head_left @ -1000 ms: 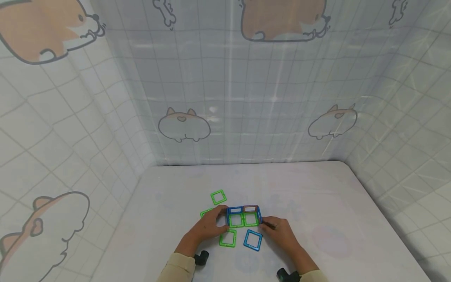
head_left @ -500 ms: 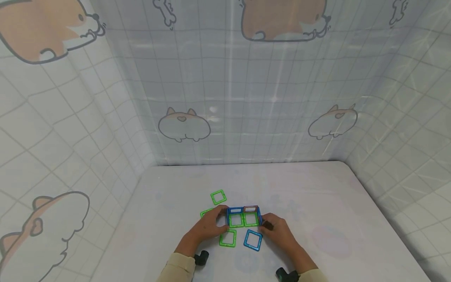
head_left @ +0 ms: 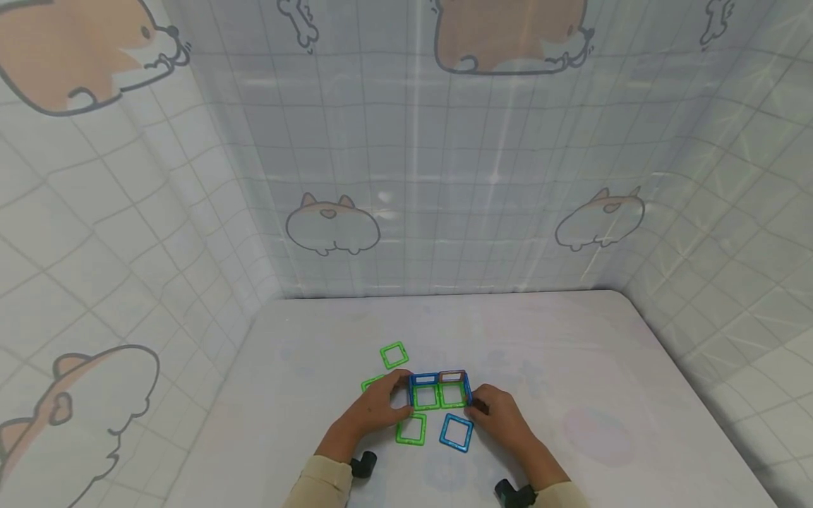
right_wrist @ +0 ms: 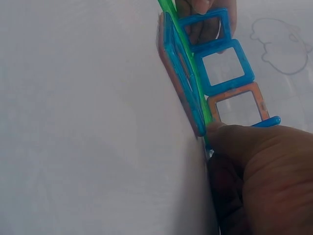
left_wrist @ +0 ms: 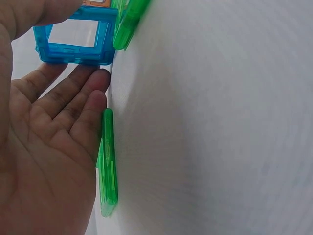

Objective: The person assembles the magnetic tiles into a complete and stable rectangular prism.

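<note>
A low box of magnetic square tiles [head_left: 438, 389] stands on the white table [head_left: 571, 353], with green squares flat inside and blue and orange walls. My left hand [head_left: 399, 396] grips its left end. In the left wrist view the thumb lies over the blue end tile [left_wrist: 76, 41] and the fingers [left_wrist: 80, 85] touch its lower edge. My right hand [head_left: 478, 406] is curled against the right end. In the right wrist view its thumb [right_wrist: 234, 139] presses by the orange tile [right_wrist: 237, 110].
Loose tiles lie flat around the box: a green one [head_left: 394, 355] behind it, a green one [head_left: 411, 429] and a blue one [head_left: 456, 432] in front, and another green one [head_left: 370, 383] partly under my left hand. Patterned curtain walls [head_left: 413, 176] enclose the table.
My right hand has slid a little left, closing on the right end of the box. The left hand and the tiles have stayed put.
</note>
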`<state>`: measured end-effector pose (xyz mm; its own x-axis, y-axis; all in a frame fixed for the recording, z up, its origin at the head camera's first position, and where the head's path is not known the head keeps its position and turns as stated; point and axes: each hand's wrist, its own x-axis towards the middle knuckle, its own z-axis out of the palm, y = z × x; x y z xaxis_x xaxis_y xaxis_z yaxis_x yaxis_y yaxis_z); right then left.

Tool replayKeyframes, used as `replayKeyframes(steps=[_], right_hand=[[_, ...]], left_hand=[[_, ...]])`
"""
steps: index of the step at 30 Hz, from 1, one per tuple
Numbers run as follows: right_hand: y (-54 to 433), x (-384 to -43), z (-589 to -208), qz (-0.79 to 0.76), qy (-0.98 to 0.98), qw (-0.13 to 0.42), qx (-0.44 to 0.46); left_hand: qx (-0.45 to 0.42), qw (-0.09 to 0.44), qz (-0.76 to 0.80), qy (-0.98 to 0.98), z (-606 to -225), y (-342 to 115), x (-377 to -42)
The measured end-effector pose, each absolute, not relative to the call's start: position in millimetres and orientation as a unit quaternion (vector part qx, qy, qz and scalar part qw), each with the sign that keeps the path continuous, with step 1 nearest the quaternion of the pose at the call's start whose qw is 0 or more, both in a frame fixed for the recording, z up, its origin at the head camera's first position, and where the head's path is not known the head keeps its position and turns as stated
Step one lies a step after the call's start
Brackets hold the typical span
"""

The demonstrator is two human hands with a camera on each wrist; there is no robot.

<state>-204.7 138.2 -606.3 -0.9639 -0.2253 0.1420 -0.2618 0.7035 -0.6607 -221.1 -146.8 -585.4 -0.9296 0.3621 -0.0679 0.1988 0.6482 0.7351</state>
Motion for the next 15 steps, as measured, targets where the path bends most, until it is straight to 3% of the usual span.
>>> replayKeyframes(steps=[15], right_hand=[[136.5, -207.5, -605.7, 0.287, -0.944, 0.008, 0.161]], left_hand=[[0.155, 0.103, 0.385, 0.904, -589.9, -147.4, -219.2]])
